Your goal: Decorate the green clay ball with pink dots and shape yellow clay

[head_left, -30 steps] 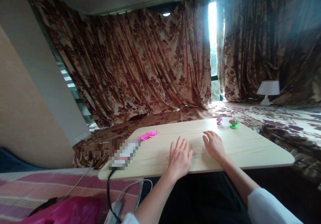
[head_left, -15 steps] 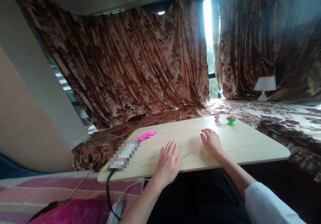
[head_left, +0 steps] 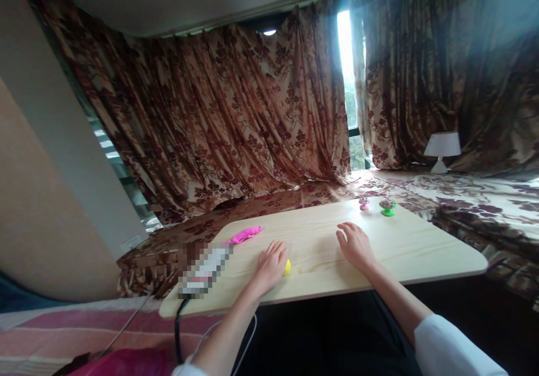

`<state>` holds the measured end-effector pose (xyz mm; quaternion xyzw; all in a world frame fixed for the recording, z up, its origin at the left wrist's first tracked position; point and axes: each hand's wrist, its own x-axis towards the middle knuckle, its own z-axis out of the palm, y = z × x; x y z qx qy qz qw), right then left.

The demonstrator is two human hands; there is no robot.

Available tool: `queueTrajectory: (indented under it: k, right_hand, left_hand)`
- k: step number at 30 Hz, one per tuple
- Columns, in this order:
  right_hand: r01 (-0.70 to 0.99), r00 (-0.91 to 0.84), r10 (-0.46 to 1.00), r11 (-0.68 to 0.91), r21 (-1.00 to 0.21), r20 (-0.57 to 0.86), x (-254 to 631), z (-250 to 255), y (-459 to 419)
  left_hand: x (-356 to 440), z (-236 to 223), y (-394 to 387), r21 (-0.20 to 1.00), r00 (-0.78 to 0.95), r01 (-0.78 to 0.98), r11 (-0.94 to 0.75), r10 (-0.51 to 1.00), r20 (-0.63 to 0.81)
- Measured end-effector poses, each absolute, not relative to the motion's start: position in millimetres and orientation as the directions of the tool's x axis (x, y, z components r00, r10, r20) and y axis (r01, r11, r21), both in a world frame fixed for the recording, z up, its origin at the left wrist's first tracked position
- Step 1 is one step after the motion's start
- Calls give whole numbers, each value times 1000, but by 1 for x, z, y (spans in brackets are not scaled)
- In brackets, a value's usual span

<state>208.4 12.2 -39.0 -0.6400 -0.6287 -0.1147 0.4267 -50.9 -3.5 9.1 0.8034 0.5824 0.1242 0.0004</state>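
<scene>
Head view: the left hand (head_left: 272,264) partly covers a yellow object (head_left: 287,267) on the table (head_left: 421,247); whether it grips cannot be told. The right hand (head_left: 354,245), fingers loosely parted, lies well apart. Handling appears barely begun, lifting not yet done.
</scene>
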Motion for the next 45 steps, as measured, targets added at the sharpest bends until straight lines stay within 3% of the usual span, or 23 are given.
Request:
queueTrajectory:
  k: [3, 8, 14, 22, 25, 29, 31, 34, 38, 45]
  right_hand:
    - [902, 184, 711, 152, -404, 678, 208, -39, 12]
    - [909, 178, 720, 142, -393, 670, 208, -40, 12]
    - [914, 169, 715, 144, -379, 678, 209, -41, 14]
    - [906, 174, 722, 149, -397, 669, 209, -40, 13]
    - [906, 166, 726, 155, -394, 668, 209, -41, 13]
    - [907, 165, 729, 151, -392, 664, 210, -42, 14]
    - [909, 166, 730, 148, -390, 663, 209, -42, 14]
    - [911, 160, 730, 149, -383, 665, 208, -40, 11]
    - [908, 161, 730, 154, -390, 664, 207, -38, 9]
    - [898, 187, 740, 138, -417, 647, 208, -38, 10]
  left_hand:
    - [-57, -2, -44, 210, 335, 890, -404, 894, 299]
    - [5, -1, -48, 69, 550, 785, -616, 743, 382]
    - [44, 15, 25, 123, 366, 899, -420, 876, 313]
    - [-62, 2, 3, 192, 213, 948, -256, 952, 218]
    - [-62, -5, -34, 199, 276, 917, -346, 910, 308]
    - [3, -6, -53, 48, 539, 795, -605, 741, 401]
    - [38, -1, -36, 29, 529, 811, -584, 754, 389]
    - [59, 11, 7, 99, 408, 889, -448, 871, 273]
    - [21, 20, 38, 131, 331, 922, -365, 916, 228]
    - [-49, 1, -38, 149, 339, 912, -383, 906, 254]
